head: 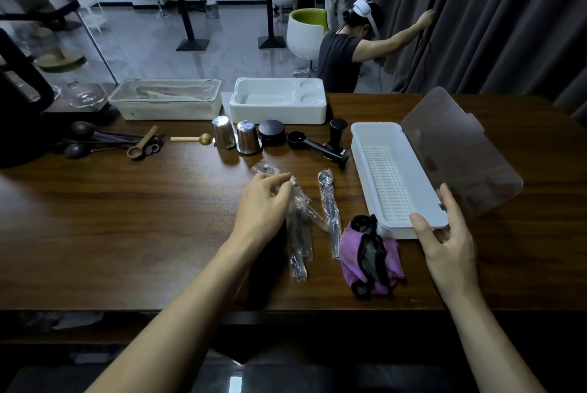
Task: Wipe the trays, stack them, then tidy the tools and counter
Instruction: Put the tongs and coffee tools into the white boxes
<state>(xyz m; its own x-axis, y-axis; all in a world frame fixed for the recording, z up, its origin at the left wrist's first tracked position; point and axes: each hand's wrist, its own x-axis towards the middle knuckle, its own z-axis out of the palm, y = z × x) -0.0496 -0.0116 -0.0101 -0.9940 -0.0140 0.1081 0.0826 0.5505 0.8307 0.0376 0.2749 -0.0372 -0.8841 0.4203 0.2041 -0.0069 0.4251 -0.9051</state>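
Observation:
A white utensil box (362, 151) with a slotted insert stands on the wooden counter at the right, its translucent lid (457, 151) swung open to the right. My right hand (444, 234) holds the box's near corner. My left hand (263, 202) pinches the top of a plastic-wrapped spoon (297, 234) lying on the counter. A second wrapped spoon (330, 205) lies just to its right. A crumpled purple and black cloth (368, 256) sits at the box's near end. Two white trays stand along the far edge, one with clear film (165, 103) and one moulded (278, 100).
Two steel cups (235, 135), a black round tin (271, 132), a black tamper (338, 130) and a black scoop (305, 141) stand behind the spoons. Wooden and dark spoons (127, 141) lie at the far left. A person in a headset (349, 43) crouches beyond the counter.

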